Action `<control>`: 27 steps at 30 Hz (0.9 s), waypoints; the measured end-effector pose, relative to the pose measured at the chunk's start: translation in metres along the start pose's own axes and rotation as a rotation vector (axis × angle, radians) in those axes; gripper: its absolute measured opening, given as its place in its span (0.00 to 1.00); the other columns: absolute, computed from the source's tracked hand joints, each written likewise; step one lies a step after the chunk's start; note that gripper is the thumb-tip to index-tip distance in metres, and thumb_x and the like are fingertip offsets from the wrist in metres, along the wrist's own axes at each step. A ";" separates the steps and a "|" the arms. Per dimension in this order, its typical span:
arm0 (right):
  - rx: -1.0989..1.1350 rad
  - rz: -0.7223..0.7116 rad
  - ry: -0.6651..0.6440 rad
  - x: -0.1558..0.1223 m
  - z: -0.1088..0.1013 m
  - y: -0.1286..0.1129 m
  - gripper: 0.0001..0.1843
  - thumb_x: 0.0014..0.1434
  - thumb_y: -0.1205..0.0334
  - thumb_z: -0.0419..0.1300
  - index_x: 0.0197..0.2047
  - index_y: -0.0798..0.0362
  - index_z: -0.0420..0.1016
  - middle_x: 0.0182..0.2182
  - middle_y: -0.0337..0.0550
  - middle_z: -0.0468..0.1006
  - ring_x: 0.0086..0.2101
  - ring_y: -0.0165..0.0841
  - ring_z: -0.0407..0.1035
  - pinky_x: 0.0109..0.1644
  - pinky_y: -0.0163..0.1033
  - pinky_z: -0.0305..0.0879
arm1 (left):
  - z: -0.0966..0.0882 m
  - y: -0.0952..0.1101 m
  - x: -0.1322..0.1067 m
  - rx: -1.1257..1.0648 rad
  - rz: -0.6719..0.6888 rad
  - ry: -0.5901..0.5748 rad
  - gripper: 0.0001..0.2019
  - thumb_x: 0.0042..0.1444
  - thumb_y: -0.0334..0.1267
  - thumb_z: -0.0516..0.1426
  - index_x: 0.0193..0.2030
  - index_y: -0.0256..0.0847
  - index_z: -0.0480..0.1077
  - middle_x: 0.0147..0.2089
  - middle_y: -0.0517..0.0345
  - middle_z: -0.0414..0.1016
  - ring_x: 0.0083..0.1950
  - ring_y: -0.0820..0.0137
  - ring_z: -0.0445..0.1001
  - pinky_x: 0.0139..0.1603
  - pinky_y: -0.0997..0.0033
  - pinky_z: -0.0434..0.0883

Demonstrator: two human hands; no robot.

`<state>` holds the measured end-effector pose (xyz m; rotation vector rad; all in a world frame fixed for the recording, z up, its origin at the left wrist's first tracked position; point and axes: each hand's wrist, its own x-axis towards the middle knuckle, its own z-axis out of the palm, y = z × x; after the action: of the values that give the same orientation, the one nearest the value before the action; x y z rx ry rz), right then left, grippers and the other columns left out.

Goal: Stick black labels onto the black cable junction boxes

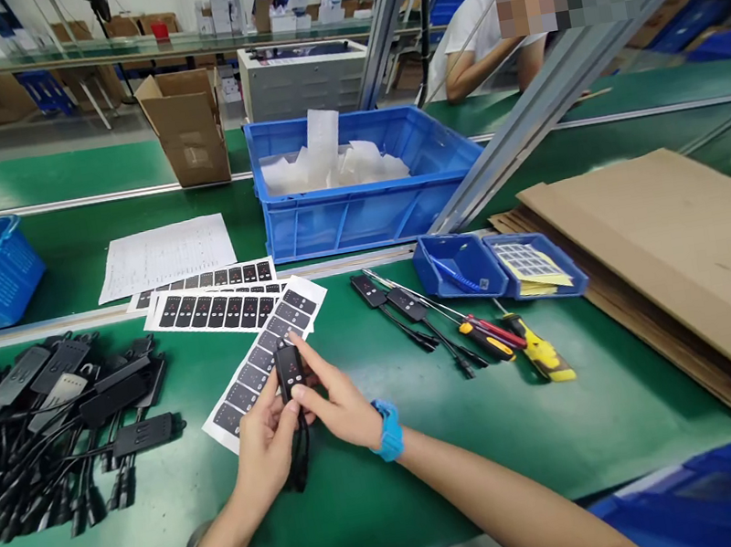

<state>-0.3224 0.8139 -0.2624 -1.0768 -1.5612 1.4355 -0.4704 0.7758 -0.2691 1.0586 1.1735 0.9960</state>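
Between my two hands is a small black control box (pixel 290 370) with a dark label on its face and cables hanging below it. My left hand (pixel 264 442) grips it from the left side, fingers curled around the edge. With thumb and fingers, my right hand (pixel 336 403) pinches it from the right, the thumb lying on the label. Under the hands lies a sheet of black labels (pixel 244 396), placed at a slant, and more label sheets (pixel 219 310) lie behind it. To the right rest two labelled control boxes (pixel 405 304) with their cables.
A heap of black cabled boxes (pixel 126 385) covers the left. Screwdrivers (pixel 487 342), a yellow-handled tool (pixel 541 352) and small blue trays (pixel 461 263) lie right. Behind stand a blue crate (pixel 357 217) and carton (pixel 196 143). Flat cardboard (pixel 689 259) is far right; a person (pixel 474 44) sits opposite.
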 end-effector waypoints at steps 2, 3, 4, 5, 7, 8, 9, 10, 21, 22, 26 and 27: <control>-0.243 -0.075 0.033 0.001 -0.004 0.006 0.39 0.64 0.55 0.56 0.74 0.47 0.47 0.45 0.49 0.68 0.42 0.40 0.65 0.48 0.48 0.69 | -0.002 -0.003 0.001 0.113 0.048 -0.046 0.34 0.63 0.43 0.57 0.73 0.41 0.50 0.54 0.48 0.79 0.52 0.60 0.80 0.52 0.60 0.77; -0.344 -0.093 0.031 0.003 -0.008 0.010 0.39 0.64 0.56 0.56 0.74 0.49 0.46 0.45 0.49 0.67 0.44 0.41 0.65 0.51 0.49 0.68 | -0.003 -0.004 0.002 0.188 0.070 -0.084 0.35 0.62 0.42 0.58 0.73 0.42 0.50 0.55 0.48 0.79 0.52 0.60 0.79 0.53 0.60 0.77; -0.438 -0.098 0.023 0.006 -0.014 0.014 0.39 0.64 0.58 0.55 0.74 0.50 0.45 0.45 0.49 0.68 0.44 0.41 0.65 0.52 0.49 0.68 | -0.004 -0.004 0.004 0.273 0.099 -0.116 0.34 0.62 0.40 0.58 0.73 0.43 0.50 0.56 0.48 0.78 0.52 0.61 0.79 0.53 0.60 0.77; -0.535 -0.089 0.017 0.009 -0.021 0.018 0.38 0.65 0.59 0.54 0.74 0.50 0.44 0.46 0.50 0.68 0.45 0.41 0.66 0.52 0.48 0.67 | -0.006 -0.004 0.005 0.374 0.145 -0.129 0.33 0.62 0.40 0.57 0.72 0.43 0.52 0.57 0.47 0.77 0.52 0.60 0.79 0.53 0.59 0.77; -0.766 -0.034 0.035 0.016 -0.039 0.024 0.38 0.65 0.61 0.54 0.74 0.52 0.45 0.47 0.52 0.69 0.46 0.43 0.66 0.53 0.49 0.66 | -0.010 -0.006 0.009 0.622 0.275 -0.098 0.28 0.63 0.39 0.56 0.69 0.42 0.59 0.59 0.46 0.75 0.55 0.58 0.77 0.56 0.54 0.75; -0.892 0.009 0.062 0.021 -0.049 0.025 0.37 0.64 0.62 0.55 0.73 0.53 0.48 0.47 0.53 0.70 0.47 0.44 0.66 0.53 0.49 0.65 | -0.012 -0.007 0.011 0.753 0.344 -0.068 0.25 0.63 0.39 0.55 0.67 0.42 0.61 0.61 0.45 0.73 0.58 0.56 0.75 0.59 0.51 0.73; -1.013 0.055 0.097 0.026 -0.058 0.026 0.35 0.64 0.63 0.55 0.72 0.54 0.51 0.47 0.55 0.70 0.48 0.46 0.65 0.54 0.50 0.63 | -0.014 -0.009 0.013 0.878 0.400 -0.045 0.24 0.64 0.38 0.54 0.66 0.41 0.63 0.63 0.44 0.71 0.62 0.54 0.72 0.62 0.47 0.70; -1.118 0.098 0.137 0.032 -0.067 0.025 0.33 0.63 0.64 0.56 0.70 0.55 0.55 0.47 0.57 0.71 0.49 0.47 0.65 0.54 0.50 0.62 | -0.016 -0.012 0.014 0.990 0.438 -0.037 0.23 0.64 0.37 0.53 0.66 0.40 0.64 0.65 0.43 0.69 0.65 0.52 0.68 0.64 0.44 0.67; -0.874 -0.147 0.103 0.132 -0.082 0.021 0.12 0.60 0.67 0.63 0.47 0.53 0.79 0.44 0.49 0.76 0.47 0.39 0.69 0.55 0.42 0.63 | -0.028 -0.043 0.027 1.322 0.567 -0.074 0.21 0.64 0.33 0.49 0.64 0.36 0.63 0.60 0.40 0.74 0.64 0.52 0.69 0.64 0.42 0.67; -0.845 -0.163 0.116 0.136 -0.083 0.024 0.09 0.58 0.67 0.65 0.44 0.53 0.80 0.41 0.48 0.76 0.45 0.38 0.70 0.54 0.41 0.64 | -0.029 -0.047 0.029 1.316 0.566 -0.062 0.21 0.64 0.32 0.49 0.63 0.36 0.64 0.60 0.41 0.74 0.64 0.53 0.70 0.64 0.42 0.67; -0.680 -0.226 0.231 0.136 -0.092 0.036 0.05 0.54 0.61 0.69 0.32 0.53 0.79 0.33 0.43 0.77 0.37 0.36 0.71 0.46 0.41 0.67 | -0.027 -0.056 0.036 1.300 0.515 -0.055 0.22 0.62 0.28 0.50 0.63 0.37 0.64 0.59 0.42 0.74 0.63 0.55 0.70 0.66 0.42 0.65; -0.628 -0.241 0.267 0.134 -0.096 0.038 0.07 0.54 0.59 0.68 0.30 0.53 0.78 0.32 0.43 0.77 0.35 0.36 0.71 0.44 0.41 0.68 | -0.025 -0.055 0.036 1.298 0.499 -0.060 0.22 0.61 0.28 0.50 0.63 0.37 0.64 0.58 0.42 0.74 0.63 0.55 0.70 0.66 0.42 0.65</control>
<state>-0.2794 0.9746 -0.2931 -1.3086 -1.9100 0.6124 -0.4877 0.8011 -0.3317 2.4638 1.5460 0.4468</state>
